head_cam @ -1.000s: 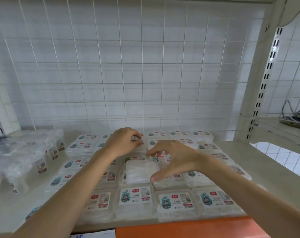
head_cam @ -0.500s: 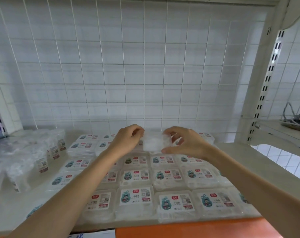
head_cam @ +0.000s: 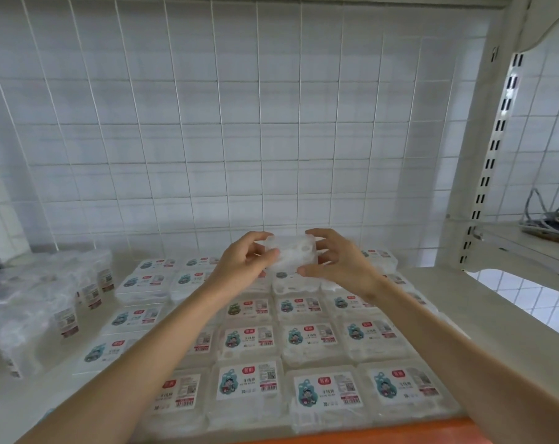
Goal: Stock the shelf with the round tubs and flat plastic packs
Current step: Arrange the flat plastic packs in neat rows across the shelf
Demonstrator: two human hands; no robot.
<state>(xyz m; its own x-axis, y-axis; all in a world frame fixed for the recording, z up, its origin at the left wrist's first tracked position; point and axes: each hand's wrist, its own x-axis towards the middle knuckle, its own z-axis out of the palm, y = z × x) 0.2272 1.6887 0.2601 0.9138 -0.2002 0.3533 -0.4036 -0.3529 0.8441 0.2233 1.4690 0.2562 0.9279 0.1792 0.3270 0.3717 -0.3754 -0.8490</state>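
Note:
A clear flat plastic pack (head_cam: 291,255) is held up above the back rows of the shelf, its plain side toward me. My left hand (head_cam: 243,265) grips its left edge and my right hand (head_cam: 335,261) grips its right edge. Below them, several flat packs with white labels (head_cam: 247,382) lie in rows across the shelf (head_cam: 483,318). Round tubs wrapped in clear film (head_cam: 44,302) stand at the left of the shelf.
A white wire grid (head_cam: 239,123) backs the shelf. A slotted upright post (head_cam: 492,149) stands at the right, with a side shelf (head_cam: 521,248) holding cables (head_cam: 550,216). The shelf's front lip is orange (head_cam: 399,431). Bare shelf surface lies right of the packs.
Both hands lifted a flat pack off the rows and carried it up and toward the back. My view has tilted up slightly.

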